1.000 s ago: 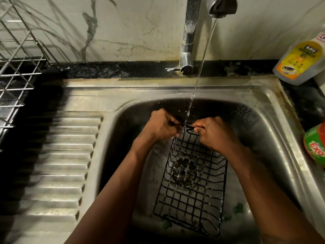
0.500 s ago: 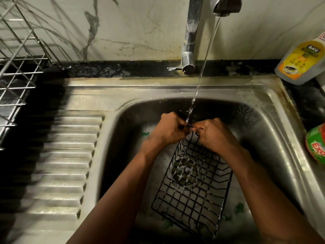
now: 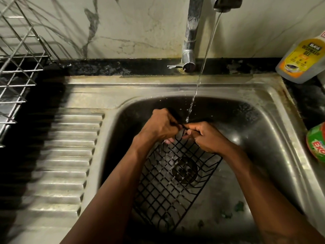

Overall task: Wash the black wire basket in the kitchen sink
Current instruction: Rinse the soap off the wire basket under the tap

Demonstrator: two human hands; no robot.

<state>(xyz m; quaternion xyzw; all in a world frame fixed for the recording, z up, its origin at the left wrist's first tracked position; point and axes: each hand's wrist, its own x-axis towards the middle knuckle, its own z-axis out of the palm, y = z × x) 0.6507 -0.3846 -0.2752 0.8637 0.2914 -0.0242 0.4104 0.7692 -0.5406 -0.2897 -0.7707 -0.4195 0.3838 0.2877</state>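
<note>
Your left hand and right hand are both curled tight on the far rim of the black wire basket, which leans tilted in the steel sink over the drain, right where the thin water stream lands. You look mid-rinse; the lower grid seems undone. The yellow-labelled dishwash gel bottle sits untouched on the worktop, nothing blocking you

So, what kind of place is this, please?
Most likely a home kitchen: a steel sink with a ribbed drainboard, a tap running water, and a dishwash gel bottle on the counter. Both hands hold a black wire basket in the basin.
</note>
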